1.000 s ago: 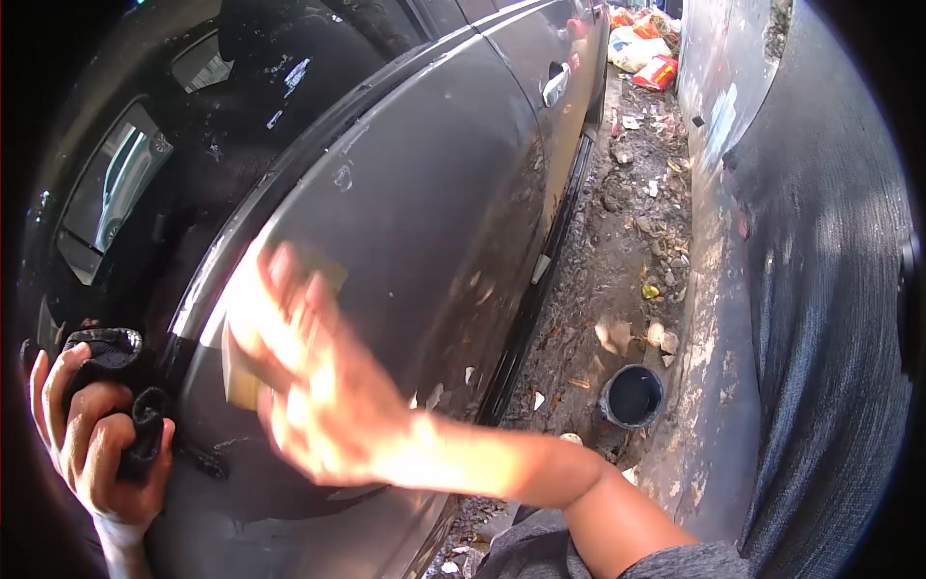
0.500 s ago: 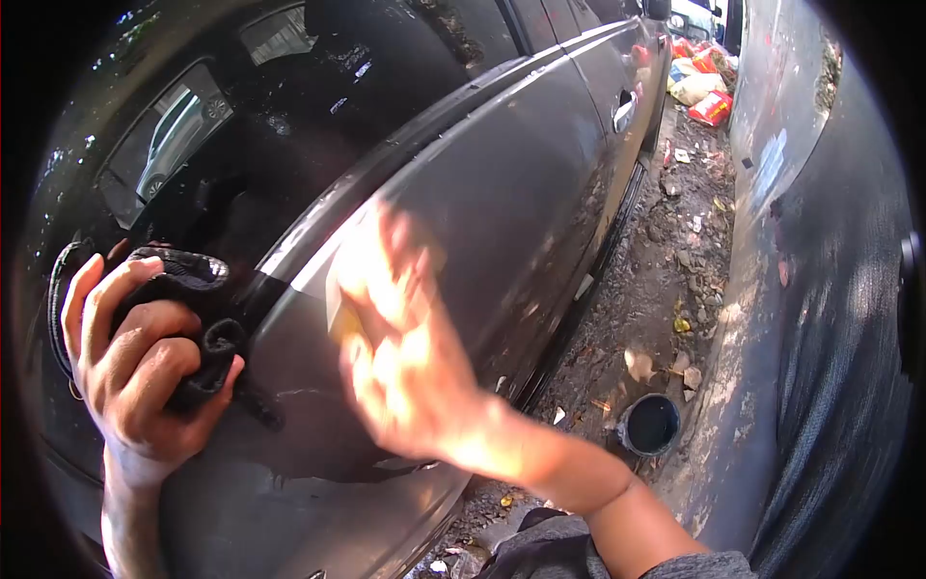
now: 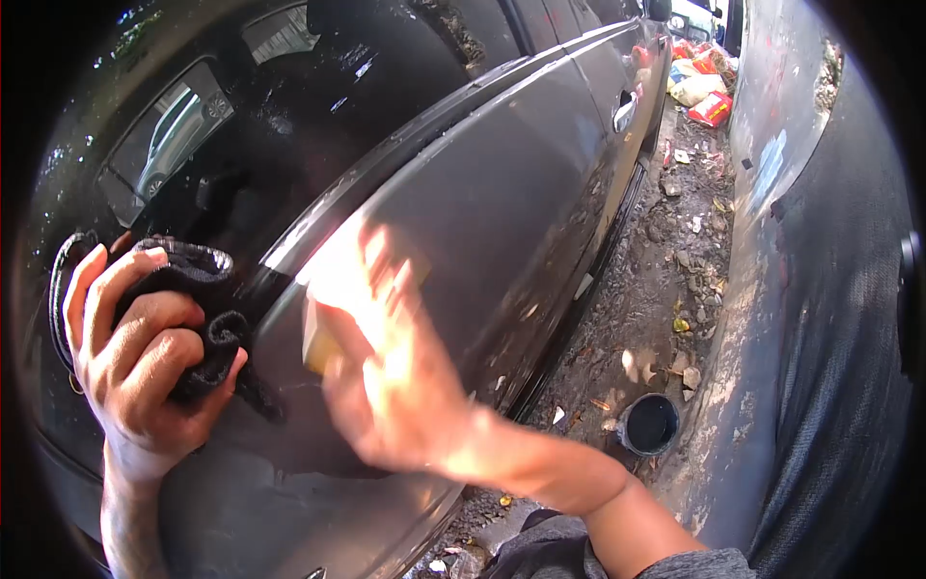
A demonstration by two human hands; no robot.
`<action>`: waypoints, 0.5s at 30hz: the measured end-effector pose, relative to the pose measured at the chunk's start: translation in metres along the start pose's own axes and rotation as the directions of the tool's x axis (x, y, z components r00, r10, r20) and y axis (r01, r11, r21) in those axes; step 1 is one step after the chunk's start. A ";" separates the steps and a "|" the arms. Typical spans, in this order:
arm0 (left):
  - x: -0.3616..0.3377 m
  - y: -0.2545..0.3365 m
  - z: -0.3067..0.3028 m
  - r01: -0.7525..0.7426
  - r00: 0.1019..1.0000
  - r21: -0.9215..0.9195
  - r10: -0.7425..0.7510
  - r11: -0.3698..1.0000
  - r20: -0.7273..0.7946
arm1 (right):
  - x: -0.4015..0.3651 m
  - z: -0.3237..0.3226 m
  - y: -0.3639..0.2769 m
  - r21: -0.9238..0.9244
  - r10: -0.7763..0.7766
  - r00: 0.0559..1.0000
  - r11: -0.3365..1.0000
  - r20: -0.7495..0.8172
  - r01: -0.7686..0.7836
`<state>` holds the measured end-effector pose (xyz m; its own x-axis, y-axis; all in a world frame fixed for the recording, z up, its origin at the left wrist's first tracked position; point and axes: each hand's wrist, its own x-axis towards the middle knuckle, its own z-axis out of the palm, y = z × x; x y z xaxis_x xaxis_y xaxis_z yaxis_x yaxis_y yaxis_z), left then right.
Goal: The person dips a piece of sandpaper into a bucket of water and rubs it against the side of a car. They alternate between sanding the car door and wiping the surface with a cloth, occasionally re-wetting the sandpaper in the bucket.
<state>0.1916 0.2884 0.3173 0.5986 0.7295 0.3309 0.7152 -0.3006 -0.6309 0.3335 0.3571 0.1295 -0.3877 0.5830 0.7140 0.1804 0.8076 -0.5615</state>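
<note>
My left hand (image 3: 145, 362) has its fingers wrapped round a bunched black cloth (image 3: 230, 343), held up against the dark car window (image 3: 318, 116). Pressed to the grey car door (image 3: 502, 183) just below the window trim, my right hand (image 3: 391, 367) is blurred by motion. Under its fingers shows a pale, yellow-edged pad (image 3: 316, 343), mostly hidden by the hand. A darker, wet-looking patch marks the door beneath the right hand.
A small dark bucket (image 3: 648, 425) of dark liquid stands on the muddy, stony ground (image 3: 666, 251). A wall (image 3: 757, 251) runs close along the right, with dark sheeting (image 3: 839, 318) against it. Colourful bags (image 3: 709, 92) lie at the far end.
My right hand and the pad have slid a little down and left along the door. The left hand with the cloth has barely moved.
</note>
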 end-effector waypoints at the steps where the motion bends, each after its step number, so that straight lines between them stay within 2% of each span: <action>1: -0.001 0.000 0.000 -0.008 1.000 -0.001 0.008 1.000 -0.001 | -0.011 0.003 -0.003 0.073 -0.069 0.997 0.995 0.018 0.067; 2: 0.001 0.000 0.000 -0.008 1.000 -0.002 0.008 1.000 -0.003 | -0.019 0.006 -0.001 0.152 -0.133 0.990 0.980 0.039 0.126; 3: 0.002 0.001 -0.001 -0.013 1.000 0.008 0.013 1.000 0.003 | -0.005 -0.006 0.015 0.078 -0.099 0.995 0.992 -0.003 0.099; 4: 0.003 0.003 -0.005 -0.021 1.000 0.019 0.021 1.000 0.013 | 0.012 -0.014 0.033 -0.153 -0.066 0.997 0.987 -0.045 0.059; 6: 0.003 0.004 -0.008 -0.011 1.000 0.039 0.010 0.999 0.019 | 0.008 -0.012 0.016 -0.255 0.046 0.988 0.967 0.148 -0.007; 7: 0.001 0.004 -0.008 -0.006 1.000 0.031 0.005 1.000 0.015 | -0.008 -0.004 -0.005 -0.026 -0.036 0.993 0.999 0.112 0.039; 8: 0.000 0.003 -0.006 0.001 1.000 0.019 -0.001 1.000 0.012 | -0.013 -0.007 -0.024 0.201 -0.107 0.992 0.975 0.065 0.092; 9: 0.001 0.003 -0.006 -0.011 1.000 0.012 0.011 1.000 0.017 | -0.011 -0.010 -0.010 0.207 -0.134 0.990 0.971 0.051 0.121; 10: 0.002 0.004 -0.006 -0.015 1.000 0.007 0.015 1.000 0.021 | 0.000 -0.013 0.014 0.021 -0.102 0.994 0.994 -0.048 0.103; 12: 0.006 0.008 -0.013 -0.019 0.999 0.045 0.018 0.999 0.029 | 0.015 -0.015 0.025 -0.171 -0.004 0.998 0.985 -0.064 -0.007; 14: 0.003 0.006 -0.012 -0.007 1.000 0.023 0.006 1.000 0.015 | -0.018 0.000 -0.017 0.261 -0.101 0.995 0.960 -0.013 0.101; 15: 0.004 0.008 -0.013 -0.003 1.000 0.026 0.003 1.000 0.011 | -0.019 -0.001 -0.010 0.225 -0.123 0.992 0.967 0.007 0.118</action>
<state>0.2041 0.2810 0.3228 0.5966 0.7355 0.3212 0.7035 -0.2866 -0.6503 0.3399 0.3383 0.1217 -0.4135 0.4786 0.7746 -0.0743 0.8301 -0.5526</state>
